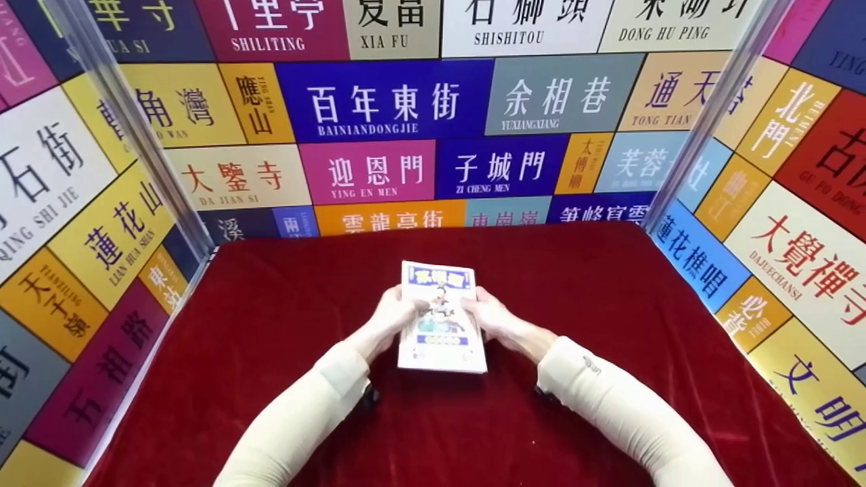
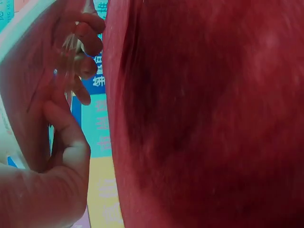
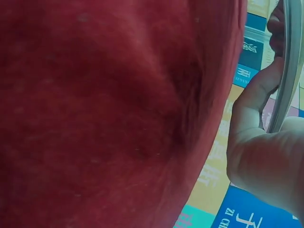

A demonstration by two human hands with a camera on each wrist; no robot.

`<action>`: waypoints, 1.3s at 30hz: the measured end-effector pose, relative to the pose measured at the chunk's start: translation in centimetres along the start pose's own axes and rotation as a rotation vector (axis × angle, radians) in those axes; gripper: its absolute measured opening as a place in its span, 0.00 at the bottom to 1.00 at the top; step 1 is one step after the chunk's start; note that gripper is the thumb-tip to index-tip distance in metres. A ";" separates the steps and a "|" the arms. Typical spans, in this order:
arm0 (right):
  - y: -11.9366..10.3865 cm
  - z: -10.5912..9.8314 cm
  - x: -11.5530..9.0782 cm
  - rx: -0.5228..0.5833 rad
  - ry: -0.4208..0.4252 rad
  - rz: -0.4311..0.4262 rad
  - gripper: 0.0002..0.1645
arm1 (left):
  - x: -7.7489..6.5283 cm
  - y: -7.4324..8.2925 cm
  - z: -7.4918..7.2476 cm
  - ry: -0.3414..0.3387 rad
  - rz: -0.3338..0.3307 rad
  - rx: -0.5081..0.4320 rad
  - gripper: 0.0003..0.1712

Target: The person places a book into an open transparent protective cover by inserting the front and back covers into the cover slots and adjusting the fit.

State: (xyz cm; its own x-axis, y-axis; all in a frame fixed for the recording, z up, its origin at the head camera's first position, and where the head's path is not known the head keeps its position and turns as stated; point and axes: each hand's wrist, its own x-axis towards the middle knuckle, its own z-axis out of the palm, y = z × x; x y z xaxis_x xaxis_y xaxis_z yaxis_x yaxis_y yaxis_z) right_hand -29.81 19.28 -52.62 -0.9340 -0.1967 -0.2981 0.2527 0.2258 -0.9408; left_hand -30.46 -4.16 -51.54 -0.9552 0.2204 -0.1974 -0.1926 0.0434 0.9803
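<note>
A flat, book-sized white package with blue lettering and a cartoon figure on its front is held up over the red cloth. At its left edge my left hand grips it, thumb over the front. My right hand holds the opposite edge the same way, also with its thumb on the front. In the left wrist view, the glossy face of the package shows reflections, with the left hand beside it. A thin, layered edge of the package shows in the right wrist view, inside the right hand.
Dark red velvet cloth covers the table. Panels printed with colourful place names stand behind it and on both sides, joined by clear corner strips. Both forearms wear cream sleeves.
</note>
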 end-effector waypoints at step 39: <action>2.6 -3.8 0.4 -0.281 0.287 0.026 0.14 | 1.2 -2.8 1.7 0.236 0.236 0.875 0.13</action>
State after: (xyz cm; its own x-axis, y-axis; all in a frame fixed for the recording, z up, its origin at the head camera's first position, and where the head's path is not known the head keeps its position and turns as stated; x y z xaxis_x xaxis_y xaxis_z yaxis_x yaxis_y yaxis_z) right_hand -30.51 23.38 -54.62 -0.9709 0.0779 -0.2263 0.2351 0.4875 -0.8409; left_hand -30.68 -2.39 -54.56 -0.9873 0.1182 0.1060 0.1586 0.7614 0.6286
